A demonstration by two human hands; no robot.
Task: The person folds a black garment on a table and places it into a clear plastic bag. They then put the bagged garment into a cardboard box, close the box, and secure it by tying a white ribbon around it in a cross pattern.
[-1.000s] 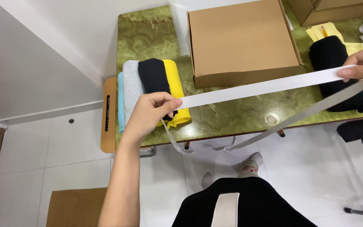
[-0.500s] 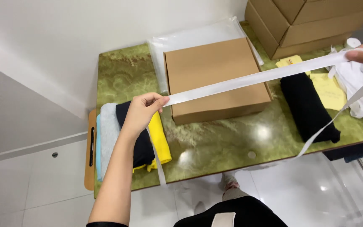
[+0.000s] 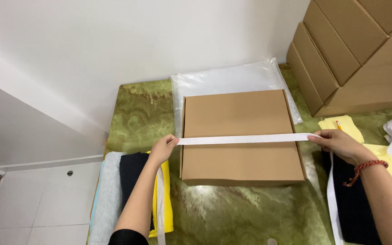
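A white ribbon (image 3: 243, 139) lies stretched flat across the lid of the closed cardboard box (image 3: 241, 154) in the middle of the green bench (image 3: 232, 213). The left hand (image 3: 162, 149) pinches it just off the box's left edge; the right hand (image 3: 339, 145) pinches it past the right edge, both closed narrowly on the strip. It looks thin, limp and light, probably slippery, so grips near the box edges suit it. Folded clothes (image 3: 132, 181) sit at the left edge.

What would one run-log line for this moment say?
left hand: pinches ribbon end | right hand: pinches other end | ribbon: taut across closed box | box: on green table
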